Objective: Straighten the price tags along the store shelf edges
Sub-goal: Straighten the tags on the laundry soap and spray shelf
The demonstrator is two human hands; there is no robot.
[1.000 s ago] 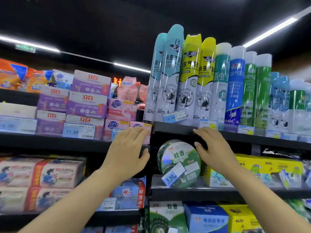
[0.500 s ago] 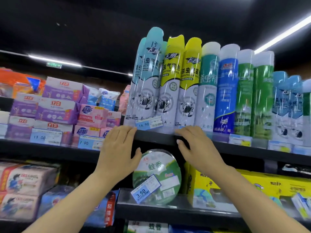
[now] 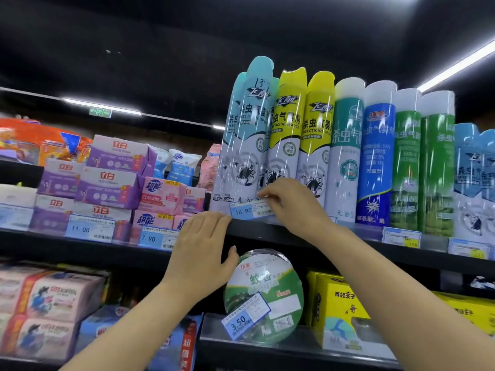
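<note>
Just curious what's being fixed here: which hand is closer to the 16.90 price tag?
The right hand: its fingers touch the 16.90 price tag's top right edge. The left hand rests on the shelf edge just below and left of the tag.

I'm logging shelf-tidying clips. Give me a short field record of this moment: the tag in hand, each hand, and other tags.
tag in hand: 16.90 price tag, slightly tilted, on shelf edge below spray cans
right hand: fingers pinch the tag's right end
left hand: open, fingertips at the shelf edge beside the tag
other tags: 3.50 tag tilted, 7.90 tag
</note>
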